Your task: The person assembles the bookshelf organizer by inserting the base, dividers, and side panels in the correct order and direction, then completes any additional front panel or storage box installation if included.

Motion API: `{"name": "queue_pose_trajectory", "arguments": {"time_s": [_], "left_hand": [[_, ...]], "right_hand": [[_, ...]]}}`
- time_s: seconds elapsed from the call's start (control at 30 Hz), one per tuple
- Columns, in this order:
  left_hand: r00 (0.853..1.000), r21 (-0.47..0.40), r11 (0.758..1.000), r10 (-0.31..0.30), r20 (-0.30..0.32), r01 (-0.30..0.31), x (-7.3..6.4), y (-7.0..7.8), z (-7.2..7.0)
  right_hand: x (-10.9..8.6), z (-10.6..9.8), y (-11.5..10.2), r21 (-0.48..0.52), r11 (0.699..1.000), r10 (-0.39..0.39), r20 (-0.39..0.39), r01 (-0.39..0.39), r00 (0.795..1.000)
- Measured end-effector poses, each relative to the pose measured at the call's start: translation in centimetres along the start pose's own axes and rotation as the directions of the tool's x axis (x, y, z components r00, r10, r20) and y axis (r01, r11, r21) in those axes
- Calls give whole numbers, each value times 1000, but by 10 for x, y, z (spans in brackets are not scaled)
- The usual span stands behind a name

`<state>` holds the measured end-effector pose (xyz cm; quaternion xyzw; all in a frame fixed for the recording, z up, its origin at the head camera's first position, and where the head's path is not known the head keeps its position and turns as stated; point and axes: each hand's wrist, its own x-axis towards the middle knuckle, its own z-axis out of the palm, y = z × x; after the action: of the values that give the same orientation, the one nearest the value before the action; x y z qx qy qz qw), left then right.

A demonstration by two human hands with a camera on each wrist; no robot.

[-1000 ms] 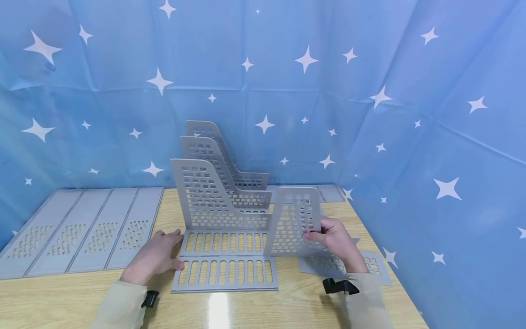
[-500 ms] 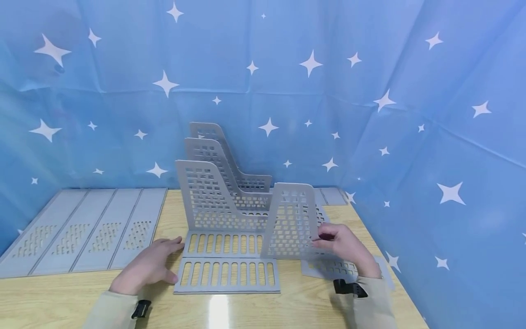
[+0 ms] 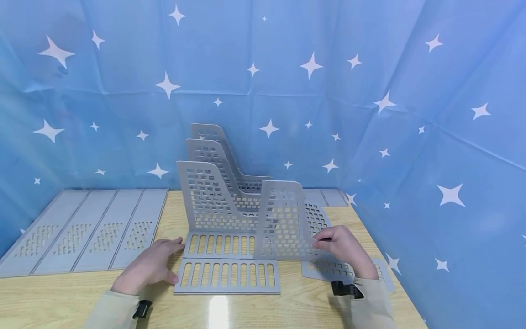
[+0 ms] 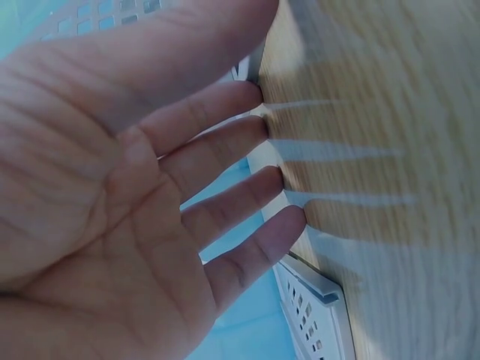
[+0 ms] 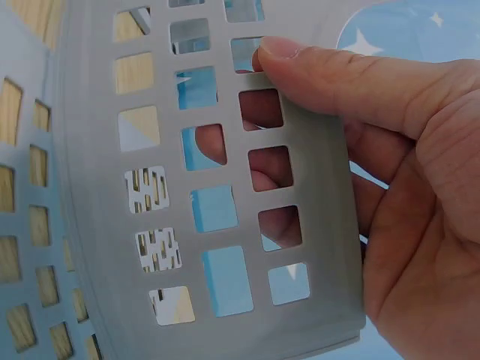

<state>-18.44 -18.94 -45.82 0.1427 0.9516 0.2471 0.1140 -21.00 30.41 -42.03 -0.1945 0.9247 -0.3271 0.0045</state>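
Note:
My right hand (image 3: pixel 344 249) pinches the lower right edge of a grey perforated plastic panel (image 3: pixel 283 224), thumb on the near face and fingers behind, as the right wrist view shows. This panel (image 5: pixel 322 172) stands upright, its lower edge overlapping the right end of a slotted grey base (image 3: pixel 226 276). Behind it, several grey side panels (image 3: pixel 207 196) with sloping, stepped tops rise in a row from the base. My left hand (image 3: pixel 149 265) lies beside the base's left end, with extended fingers (image 4: pixel 255 247) whose tips are at the tabletop.
Flat grey folded panels (image 3: pixel 98 228) with slanted hole patterns lie on the wooden table (image 3: pixel 82 301) at left. More perforated grey pieces (image 3: pixel 328 269) lie flat under and around the right hand. A blue curtain (image 3: pixel 263 45) with white stars hangs behind and at right.
The held panel has shifted left over the base, overlapping more of the side panels. My right hand's grip has moved lower on its edge. My left hand stays near the base's left end.

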Motion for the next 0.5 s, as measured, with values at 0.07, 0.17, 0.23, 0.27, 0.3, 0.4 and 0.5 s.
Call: {"name": "queue_pose_trajectory", "arguments": {"time_s": [0.07, 0.17, 0.23, 0.27, 0.3, 0.4, 0.5], "left_hand": [[1000, 4, 1000, 0, 0, 0, 0, 0, 0], [1000, 16, 1000, 8, 3, -8, 1, 0, -1], [1000, 19, 1000, 11, 3, -11, 1, 0, -2], [1000, 20, 1000, 12, 4, -12, 1, 0, -2], [1000, 21, 1000, 13, 5, -13, 1, 0, -2], [1000, 17, 1000, 13, 5, -13, 0, 0, -2], [1000, 17, 1000, 16, 4, -16, 0, 1, -2]], "right_hand": [[0, 0, -2, 2, 1000, 6, -5, -6, 1000], [-1, 0, -3, 12, 1000, 10, -4, -10, 1000], [-1, 2, -4, 35, 999, 11, 5, -11, 1000], [-1, 3, -5, 43, 999, 8, 8, -9, 1000], [0, 6, -6, 53, 999, 2, 12, -3, 1000], [6, 15, -11, 74, 997, -36, 28, 34, 999], [13, 28, -20, 58, 994, -91, 22, 89, 996]]}}
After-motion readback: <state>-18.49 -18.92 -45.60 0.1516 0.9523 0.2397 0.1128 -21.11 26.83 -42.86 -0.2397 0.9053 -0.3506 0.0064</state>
